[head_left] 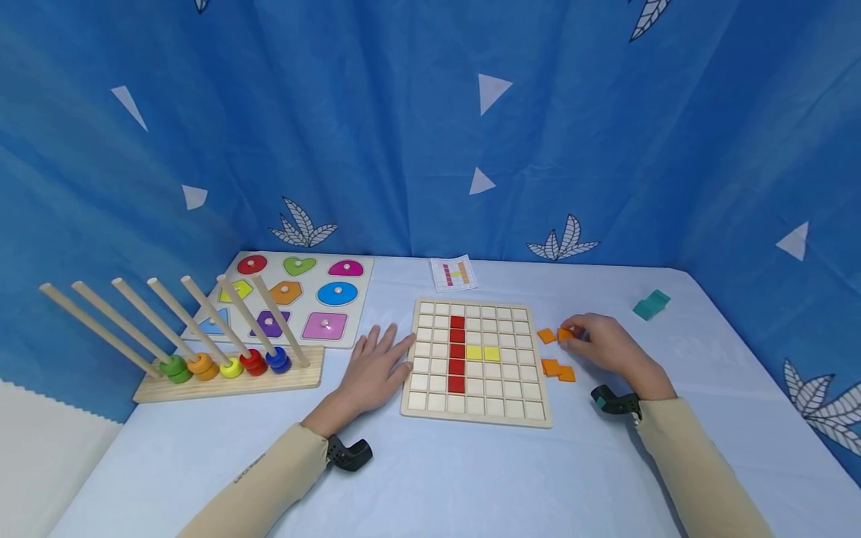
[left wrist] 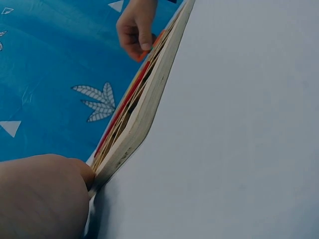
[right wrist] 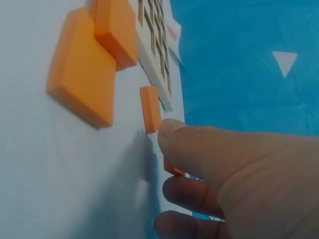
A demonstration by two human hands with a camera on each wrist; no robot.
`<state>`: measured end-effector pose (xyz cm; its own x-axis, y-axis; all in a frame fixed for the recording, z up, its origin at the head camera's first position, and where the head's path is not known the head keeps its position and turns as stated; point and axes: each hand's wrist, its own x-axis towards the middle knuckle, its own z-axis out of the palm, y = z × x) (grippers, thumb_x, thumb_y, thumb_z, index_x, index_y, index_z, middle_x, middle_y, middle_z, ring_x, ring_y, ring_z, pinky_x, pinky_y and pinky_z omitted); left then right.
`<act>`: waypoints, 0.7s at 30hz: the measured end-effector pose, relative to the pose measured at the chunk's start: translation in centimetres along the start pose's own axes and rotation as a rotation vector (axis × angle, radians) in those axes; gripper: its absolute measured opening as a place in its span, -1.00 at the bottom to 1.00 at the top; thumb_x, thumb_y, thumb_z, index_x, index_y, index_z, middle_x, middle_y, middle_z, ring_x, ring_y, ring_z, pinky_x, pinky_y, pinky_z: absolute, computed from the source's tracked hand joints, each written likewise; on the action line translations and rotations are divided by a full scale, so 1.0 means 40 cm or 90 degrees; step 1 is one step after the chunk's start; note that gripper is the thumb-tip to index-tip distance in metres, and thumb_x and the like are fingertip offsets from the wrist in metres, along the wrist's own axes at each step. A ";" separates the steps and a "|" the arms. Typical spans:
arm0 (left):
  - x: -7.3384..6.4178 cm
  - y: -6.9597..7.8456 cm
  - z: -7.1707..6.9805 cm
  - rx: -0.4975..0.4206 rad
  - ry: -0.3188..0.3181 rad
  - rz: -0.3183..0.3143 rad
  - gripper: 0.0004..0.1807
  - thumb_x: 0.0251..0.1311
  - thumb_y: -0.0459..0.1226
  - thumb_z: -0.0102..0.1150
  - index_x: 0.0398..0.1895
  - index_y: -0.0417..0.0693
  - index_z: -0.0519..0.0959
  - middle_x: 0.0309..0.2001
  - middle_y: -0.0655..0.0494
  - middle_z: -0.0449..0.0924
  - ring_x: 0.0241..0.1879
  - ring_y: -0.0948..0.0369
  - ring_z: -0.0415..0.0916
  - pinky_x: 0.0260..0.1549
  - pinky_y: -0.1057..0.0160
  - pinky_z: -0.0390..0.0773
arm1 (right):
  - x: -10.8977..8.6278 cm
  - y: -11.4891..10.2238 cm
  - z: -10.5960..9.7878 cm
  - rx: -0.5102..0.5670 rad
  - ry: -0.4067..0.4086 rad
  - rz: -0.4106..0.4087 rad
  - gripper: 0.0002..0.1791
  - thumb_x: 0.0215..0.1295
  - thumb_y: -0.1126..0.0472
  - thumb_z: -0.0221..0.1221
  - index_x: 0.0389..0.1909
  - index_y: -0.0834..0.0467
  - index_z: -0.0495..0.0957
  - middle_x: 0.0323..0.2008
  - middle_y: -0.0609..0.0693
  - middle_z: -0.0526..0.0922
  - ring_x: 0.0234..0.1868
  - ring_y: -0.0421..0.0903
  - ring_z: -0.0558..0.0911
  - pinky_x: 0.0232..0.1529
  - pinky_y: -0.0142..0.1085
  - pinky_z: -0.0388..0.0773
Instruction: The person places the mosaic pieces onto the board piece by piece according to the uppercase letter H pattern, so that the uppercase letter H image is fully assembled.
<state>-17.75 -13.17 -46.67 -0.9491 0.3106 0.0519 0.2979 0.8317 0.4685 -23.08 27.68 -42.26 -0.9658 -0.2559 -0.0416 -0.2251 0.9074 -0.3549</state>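
Observation:
A wooden grid board (head_left: 511,389) lies on the table, with a column of several red tiles (head_left: 457,350) and two yellow tiles (head_left: 483,353) in its cells. My left hand (head_left: 378,368) rests with fingers spread at the board's left edge, fingertips touching the rim. Right of the board, my right hand (head_left: 601,345) pinches an orange square tile (head_left: 565,335) between thumb and fingers. In the right wrist view that tile (right wrist: 172,167) is mostly hidden behind the thumb. Another orange tile (head_left: 546,335) lies just left of it, and more orange tiles (head_left: 558,370) lie nearer, partly overlapping.
A printed pattern card (head_left: 454,275) lies behind the board. Teal tiles (head_left: 652,305) sit at the far right. On the left stand a peg rack (head_left: 229,385) with coloured rings and a shape puzzle board (head_left: 359,288). A blue curtain (head_left: 403,134) hangs behind the table.

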 end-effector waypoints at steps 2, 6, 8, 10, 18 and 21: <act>-0.001 -0.002 -0.001 0.000 0.003 -0.001 -0.39 0.48 -0.03 -0.01 0.54 0.05 0.32 0.61 -0.22 0.07 0.63 -0.29 -0.20 0.53 -0.36 -0.15 | 0.006 -0.007 0.001 0.004 -0.003 -0.003 -0.66 0.30 0.21 0.34 0.03 0.29 0.67 -0.26 0.11 0.69 -0.31 -0.06 0.51 -0.21 -0.20 0.57; -0.004 -0.006 0.000 -0.002 0.008 -0.003 -0.39 0.47 -0.03 -0.01 0.53 0.05 0.33 0.60 -0.22 0.08 0.62 -0.29 -0.19 0.52 -0.37 -0.14 | 0.020 -0.028 0.006 0.010 -0.008 -0.012 -0.66 0.31 0.22 0.33 0.05 0.28 0.66 -0.23 0.11 0.70 -0.29 -0.06 0.52 -0.17 -0.20 0.59; -0.004 -0.008 0.002 -0.001 0.011 -0.002 -0.40 0.47 -0.03 -0.01 0.53 0.05 0.33 0.60 -0.23 0.08 0.62 -0.29 -0.19 0.52 -0.37 -0.14 | 0.028 -0.039 0.008 0.011 -0.005 -0.023 -0.67 0.31 0.23 0.32 0.05 0.27 0.66 -0.23 0.11 0.70 -0.30 -0.06 0.52 -0.19 -0.21 0.59; -0.004 -0.009 0.003 -0.004 0.013 -0.002 -0.40 0.47 -0.04 0.00 0.53 0.05 0.34 0.60 -0.23 0.09 0.62 -0.30 -0.18 0.52 -0.38 -0.13 | 0.036 -0.049 0.010 0.011 0.000 -0.038 -0.68 0.31 0.23 0.32 0.04 0.27 0.67 -0.24 0.10 0.70 -0.31 -0.07 0.52 -0.20 -0.22 0.59; 0.000 -0.002 0.006 -0.005 0.013 0.005 -0.40 0.47 -0.03 0.00 0.52 0.06 0.35 0.59 -0.23 0.10 0.62 -0.30 -0.17 0.52 -0.37 -0.13 | 0.067 -0.085 0.015 0.028 -0.012 -0.062 -0.65 0.34 0.19 0.32 0.08 0.26 0.66 -0.20 0.12 0.70 -0.38 -0.11 0.52 -0.33 -0.31 0.55; 0.000 0.001 0.005 -0.003 0.015 0.006 -0.40 0.46 -0.04 0.00 0.52 0.05 0.35 0.59 -0.24 0.11 0.61 -0.31 -0.16 0.52 -0.38 -0.12 | 0.079 -0.097 0.018 0.035 -0.016 -0.066 -0.64 0.35 0.19 0.31 0.10 0.26 0.65 -0.18 0.14 0.69 -0.39 -0.11 0.53 -0.38 -0.34 0.54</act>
<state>-17.73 -13.04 -46.81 -0.9485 0.3071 0.0773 0.3062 0.8266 0.4722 -25.15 23.11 -41.66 -0.9342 -0.3559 -0.0256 -0.3149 0.8561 -0.4098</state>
